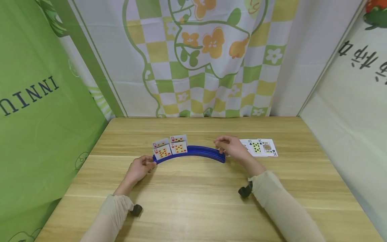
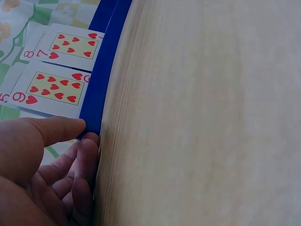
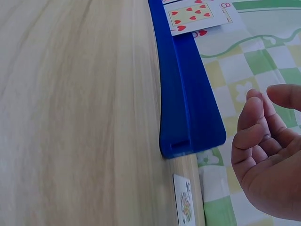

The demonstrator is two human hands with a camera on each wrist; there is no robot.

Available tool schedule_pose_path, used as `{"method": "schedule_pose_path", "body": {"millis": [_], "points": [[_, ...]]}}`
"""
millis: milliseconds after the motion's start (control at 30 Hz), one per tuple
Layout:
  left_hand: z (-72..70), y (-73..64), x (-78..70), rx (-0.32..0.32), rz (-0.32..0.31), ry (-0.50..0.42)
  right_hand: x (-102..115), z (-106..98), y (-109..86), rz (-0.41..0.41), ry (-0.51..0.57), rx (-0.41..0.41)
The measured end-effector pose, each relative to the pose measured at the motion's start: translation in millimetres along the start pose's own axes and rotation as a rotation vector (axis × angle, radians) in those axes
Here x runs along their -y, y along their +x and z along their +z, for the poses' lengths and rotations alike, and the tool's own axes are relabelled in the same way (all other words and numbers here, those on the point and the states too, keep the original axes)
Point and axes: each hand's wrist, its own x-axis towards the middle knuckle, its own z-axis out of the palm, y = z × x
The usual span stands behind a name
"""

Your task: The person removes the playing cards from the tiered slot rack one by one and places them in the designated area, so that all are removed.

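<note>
Curved blue card rack [image 1: 193,152], lying mid-bench, arc bowed away from the person; four heart cards [image 1: 170,146] standing in slots at left end, faces toward the person, evidently so the ranks stay readable

Left hand [image 1: 139,168]: at rack's left tip, thumb [image 2: 56,128] and fingertips touching the blue edge, grip closed lightly on that end, seemingly to steady it

Right hand [image 1: 231,147]: at rack's right end; in wrist view fingers [image 3: 251,136] loosely curled and apart from the plastic, grip holding nothing

Loose cards [image 1: 260,147], fanned face-up on bench [image 1: 193,208] just right of right hand, within easy reach, ten and king legible

Backdrop: patterned floral cloth [image 1: 205,57] behind, green sheet [image 1: 39,117] at left
</note>
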Motion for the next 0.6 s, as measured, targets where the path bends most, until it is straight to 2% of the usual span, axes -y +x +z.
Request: {"method": "schedule_pose_path", "body": {"millis": [600], "points": [[-1.0, -0.5, -0.1, 0.003, 0.009, 0.015, 6.2, 21.2, 7.8, -0.064, -0.016, 0.016]]}}
